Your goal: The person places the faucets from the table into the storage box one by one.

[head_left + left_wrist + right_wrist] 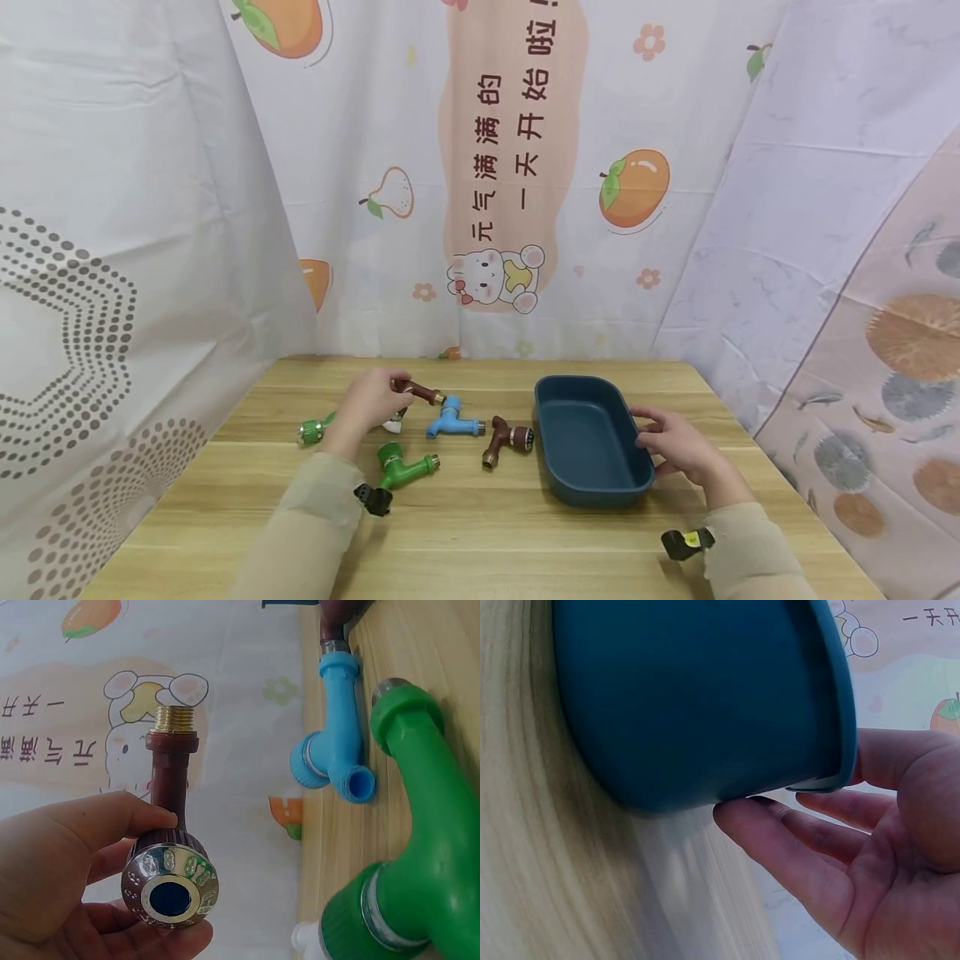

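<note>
My left hand (372, 402) grips a dark red tap (169, 780) by its knob end, fingers and thumb around it. The tap's brass threaded end points up in the left wrist view and right in the head view. Close to it on the table lie a blue tap (455, 425) and a green tap (408, 472). At the right, my right hand (678, 446) holds the side of a dark blue plastic bin (592, 498), with fingers at the rim and a fingertip against the outer wall in the right wrist view. The bin stands on the table.
Another dark red tap (501, 442) lies just left of the bin. A second green tap (311, 431) and a white piece (393, 424) are partly hidden by the left hand. Printed curtains (360, 275) hang behind and beside the wooden table (480, 550).
</note>
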The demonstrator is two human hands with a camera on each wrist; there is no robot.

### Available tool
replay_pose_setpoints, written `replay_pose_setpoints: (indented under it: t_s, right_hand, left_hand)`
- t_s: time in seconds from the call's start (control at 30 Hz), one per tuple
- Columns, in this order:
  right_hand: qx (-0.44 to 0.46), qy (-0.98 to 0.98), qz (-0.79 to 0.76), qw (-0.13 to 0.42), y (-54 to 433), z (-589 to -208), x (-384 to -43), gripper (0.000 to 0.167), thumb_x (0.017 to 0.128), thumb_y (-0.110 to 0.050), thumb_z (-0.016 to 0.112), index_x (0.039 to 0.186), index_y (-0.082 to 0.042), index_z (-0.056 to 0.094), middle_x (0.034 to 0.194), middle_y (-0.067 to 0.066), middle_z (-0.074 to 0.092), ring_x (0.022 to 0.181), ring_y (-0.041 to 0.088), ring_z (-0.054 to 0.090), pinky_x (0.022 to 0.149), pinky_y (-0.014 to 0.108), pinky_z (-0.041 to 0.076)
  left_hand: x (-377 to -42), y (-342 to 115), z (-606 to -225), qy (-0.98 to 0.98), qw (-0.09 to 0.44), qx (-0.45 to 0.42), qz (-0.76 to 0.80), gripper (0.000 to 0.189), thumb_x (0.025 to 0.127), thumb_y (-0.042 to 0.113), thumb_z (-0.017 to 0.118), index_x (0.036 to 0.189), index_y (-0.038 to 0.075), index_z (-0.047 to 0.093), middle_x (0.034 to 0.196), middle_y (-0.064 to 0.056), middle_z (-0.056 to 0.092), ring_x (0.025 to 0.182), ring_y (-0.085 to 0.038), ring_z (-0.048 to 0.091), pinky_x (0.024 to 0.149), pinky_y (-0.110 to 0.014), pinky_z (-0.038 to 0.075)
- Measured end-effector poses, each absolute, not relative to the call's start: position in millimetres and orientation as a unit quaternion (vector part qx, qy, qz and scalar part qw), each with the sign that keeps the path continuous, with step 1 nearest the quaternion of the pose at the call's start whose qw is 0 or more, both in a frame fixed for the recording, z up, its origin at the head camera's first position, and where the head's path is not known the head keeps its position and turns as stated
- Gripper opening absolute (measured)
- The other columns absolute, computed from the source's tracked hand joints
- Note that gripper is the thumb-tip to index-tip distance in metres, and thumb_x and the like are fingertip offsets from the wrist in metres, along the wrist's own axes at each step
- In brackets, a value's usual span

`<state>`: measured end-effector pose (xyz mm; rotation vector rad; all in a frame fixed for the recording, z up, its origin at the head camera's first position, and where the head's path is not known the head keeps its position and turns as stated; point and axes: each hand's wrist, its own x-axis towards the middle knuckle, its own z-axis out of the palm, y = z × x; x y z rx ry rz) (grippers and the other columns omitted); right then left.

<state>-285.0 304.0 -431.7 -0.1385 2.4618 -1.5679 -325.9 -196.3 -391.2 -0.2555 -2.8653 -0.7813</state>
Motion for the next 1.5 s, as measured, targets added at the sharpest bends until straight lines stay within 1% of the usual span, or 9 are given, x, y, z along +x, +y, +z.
replay_pose_setpoints:
  t_s: [0.33, 0.53, 0.8, 1.0, 1.23, 1.43, 1.5]
  right_hand:
    - [-0.044, 0.838, -0.532, 0.111, 304, -432, -285, 0.061, 0.099, -0.004, 0.055, 0.155, 0.004, 0.031, 0.137, 0.038, 0.048, 0.110, 0.042, 0.062, 0.068, 0.052, 0.061]
    - [-0.044, 0.842, -0.527, 0.108, 303, -430, -285, 0.062, 0.099, -0.005, 0.056, 0.155, 0.004, 0.031, 0.138, 0.037, 0.048, 0.110, 0.042, 0.062, 0.067, 0.051, 0.061]
    - [-0.047, 0.837, -0.533, 0.109, 304, -431, -286, 0.062, 0.100, -0.005, 0.055, 0.156, 0.004, 0.030, 0.138, 0.038, 0.048, 0.109, 0.042, 0.062, 0.067, 0.051, 0.061]
    - [-0.047, 0.838, -0.532, 0.110, 304, -430, -285, 0.062, 0.100, -0.005, 0.055, 0.155, 0.004, 0.030, 0.138, 0.038, 0.048, 0.110, 0.043, 0.062, 0.068, 0.051, 0.061]
    - [-0.045, 0.840, -0.529, 0.110, 304, -431, -286, 0.062, 0.099, -0.005, 0.056, 0.155, 0.003, 0.031, 0.139, 0.038, 0.048, 0.111, 0.044, 0.061, 0.067, 0.051, 0.061]
    - [-0.044, 0.842, -0.526, 0.110, 304, -431, -286, 0.061, 0.100, -0.005, 0.055, 0.155, 0.003, 0.031, 0.138, 0.037, 0.048, 0.110, 0.043, 0.061, 0.067, 0.051, 0.061]
    - [-0.043, 0.841, -0.528, 0.111, 304, -432, -286, 0.061, 0.100, -0.004, 0.055, 0.155, 0.003, 0.031, 0.138, 0.037, 0.048, 0.110, 0.043, 0.060, 0.067, 0.051, 0.061]
  left_hand:
    - [-332, -175, -388, -0.958, 0.084, -0.091, -0.259, 0.034, 0.089, 0.020, 0.071, 0.122, 0.012, 0.075, 0.095, -0.001, 0.072, 0.076, -0.018, 0.061, 0.074, -0.039, 0.051]
    - [-336, -163, -386, -0.957, 0.097, -0.098, -0.254, 0.034, 0.087, 0.019, 0.072, 0.120, 0.013, 0.075, 0.095, 0.000, 0.072, 0.078, -0.018, 0.061, 0.074, -0.038, 0.050]
    - [-342, -151, -382, -0.953, 0.104, -0.114, -0.259, 0.030, 0.086, 0.018, 0.073, 0.116, 0.014, 0.076, 0.089, 0.001, 0.071, 0.075, -0.017, 0.061, 0.068, -0.034, 0.049]
    - [-343, -144, -379, -0.950, 0.089, -0.117, -0.275, 0.030, 0.086, 0.016, 0.072, 0.115, 0.012, 0.076, 0.089, -0.001, 0.070, 0.069, -0.015, 0.061, 0.061, -0.031, 0.050]
    - [-345, -137, -379, -0.951, 0.099, -0.127, -0.265, 0.029, 0.086, 0.017, 0.072, 0.114, 0.013, 0.076, 0.089, 0.000, 0.070, 0.073, -0.017, 0.060, 0.064, -0.033, 0.049]
    - [-349, -125, -379, -0.950, 0.099, -0.137, -0.262, 0.030, 0.086, 0.018, 0.074, 0.116, 0.014, 0.076, 0.090, 0.002, 0.069, 0.074, -0.016, 0.060, 0.063, -0.031, 0.049]
    - [-349, -120, -378, -0.950, 0.098, -0.143, -0.260, 0.030, 0.086, 0.019, 0.074, 0.116, 0.014, 0.076, 0.090, 0.002, 0.069, 0.076, -0.016, 0.060, 0.066, -0.031, 0.050]
